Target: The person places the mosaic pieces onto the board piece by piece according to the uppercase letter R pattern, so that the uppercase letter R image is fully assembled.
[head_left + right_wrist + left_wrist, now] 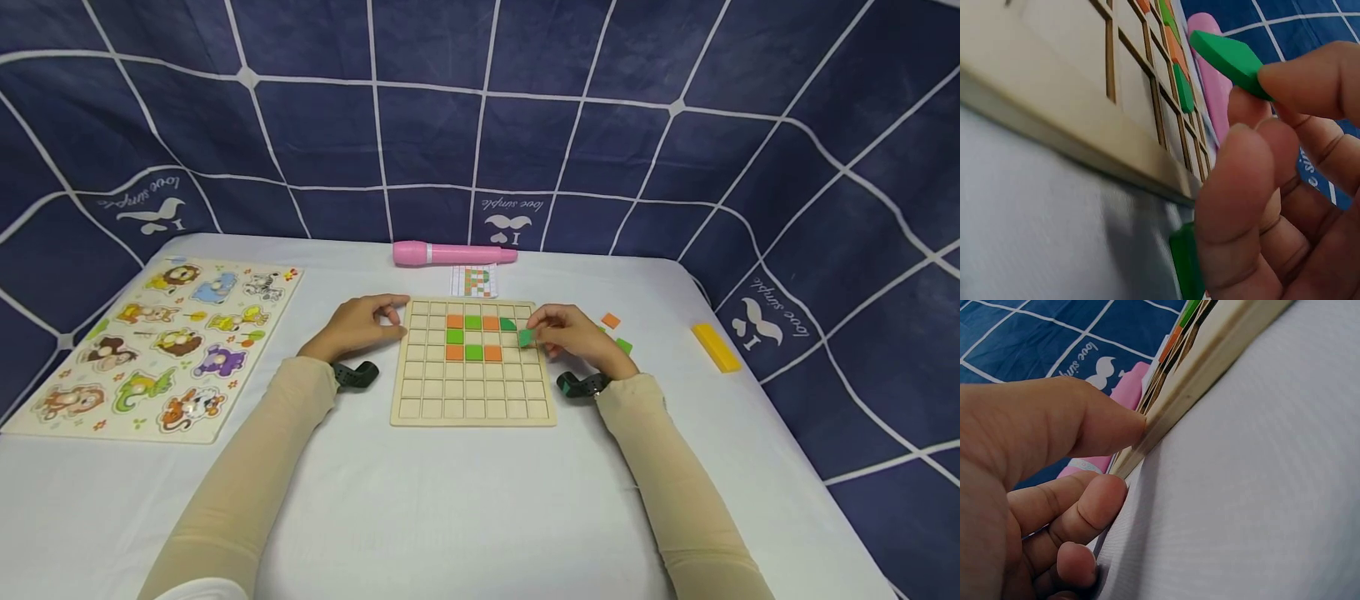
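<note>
A square wooden grid board (475,408) lies on the table with orange and green square tiles (473,352) in some cells. One dark green tile with a rounded corner (507,324) sits in the upper row. My left hand (363,323) rests at the board's left side, thumb (1113,428) against its edge and index fingertip at the far corner. Over the right columns, my right hand (570,333) pinches another dark green tile (1232,59) between thumb and finger, raised above the board and tilted. Its other fingers are curled beside the board's right edge.
Loose orange (611,320) and green tiles (624,345) lie right of the right hand. Behind the board are a small pattern card (475,282) and a pink microphone-shaped thing (457,254). An animal puzzle board (161,346) lies left, a yellow block (716,347) far right.
</note>
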Motion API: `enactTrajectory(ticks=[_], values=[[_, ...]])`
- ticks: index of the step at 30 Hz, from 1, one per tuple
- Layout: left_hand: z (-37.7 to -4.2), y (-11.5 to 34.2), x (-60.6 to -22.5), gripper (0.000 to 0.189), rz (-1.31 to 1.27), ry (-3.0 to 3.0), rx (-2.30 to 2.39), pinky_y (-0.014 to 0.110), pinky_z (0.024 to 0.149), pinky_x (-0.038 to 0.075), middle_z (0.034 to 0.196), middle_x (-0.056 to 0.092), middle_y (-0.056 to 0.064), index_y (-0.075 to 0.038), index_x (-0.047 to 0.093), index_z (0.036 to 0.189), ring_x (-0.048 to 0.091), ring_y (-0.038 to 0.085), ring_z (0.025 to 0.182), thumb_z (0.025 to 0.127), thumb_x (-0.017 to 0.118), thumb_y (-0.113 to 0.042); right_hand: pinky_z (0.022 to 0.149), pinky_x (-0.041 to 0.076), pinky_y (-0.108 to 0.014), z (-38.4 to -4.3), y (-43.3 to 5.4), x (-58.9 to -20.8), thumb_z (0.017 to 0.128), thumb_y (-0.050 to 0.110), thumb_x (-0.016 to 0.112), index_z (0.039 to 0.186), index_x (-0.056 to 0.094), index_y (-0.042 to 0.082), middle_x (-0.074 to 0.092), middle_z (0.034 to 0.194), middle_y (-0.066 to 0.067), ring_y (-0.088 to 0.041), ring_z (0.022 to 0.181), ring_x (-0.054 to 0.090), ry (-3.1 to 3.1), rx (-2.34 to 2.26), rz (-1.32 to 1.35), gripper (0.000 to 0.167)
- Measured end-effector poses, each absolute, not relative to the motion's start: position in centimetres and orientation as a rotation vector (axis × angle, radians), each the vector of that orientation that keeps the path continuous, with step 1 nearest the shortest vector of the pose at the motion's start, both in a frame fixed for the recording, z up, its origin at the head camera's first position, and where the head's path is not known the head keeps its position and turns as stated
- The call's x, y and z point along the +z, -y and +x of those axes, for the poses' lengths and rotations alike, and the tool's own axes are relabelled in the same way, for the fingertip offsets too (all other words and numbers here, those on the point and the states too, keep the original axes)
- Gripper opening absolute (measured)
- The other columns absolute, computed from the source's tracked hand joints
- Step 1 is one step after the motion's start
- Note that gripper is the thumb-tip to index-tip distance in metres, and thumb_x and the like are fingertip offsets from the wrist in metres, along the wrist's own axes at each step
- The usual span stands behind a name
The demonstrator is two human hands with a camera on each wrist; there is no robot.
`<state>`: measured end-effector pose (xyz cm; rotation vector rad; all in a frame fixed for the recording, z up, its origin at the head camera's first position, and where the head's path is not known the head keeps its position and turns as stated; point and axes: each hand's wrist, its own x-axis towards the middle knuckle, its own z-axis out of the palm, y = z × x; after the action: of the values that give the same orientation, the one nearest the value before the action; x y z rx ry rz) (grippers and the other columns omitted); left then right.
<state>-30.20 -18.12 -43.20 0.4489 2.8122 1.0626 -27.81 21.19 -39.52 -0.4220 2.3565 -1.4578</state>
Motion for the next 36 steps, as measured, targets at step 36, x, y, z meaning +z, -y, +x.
enactTrajectory(ticks=[36], values=[[-30.2, 18.1, -43.1, 0.066, 0.465, -2.813, 1.059, 0.037, 0.078, 0.037, 0.105, 0.07, 0.004, -0.007, 0.061, 0.154, 0.049, 0.019, 0.078, 0.093, 0.078, -0.026, 0.062, 0.05, -0.026, -27.0, -19.1, -39.9, 0.105, 0.005, 0.067, 0.115, 0.072, -0.005, 0.065, 0.09, -0.005, -0.015, 0.069, 0.054, -2.41, -1.255, -0.464, 0.016]])
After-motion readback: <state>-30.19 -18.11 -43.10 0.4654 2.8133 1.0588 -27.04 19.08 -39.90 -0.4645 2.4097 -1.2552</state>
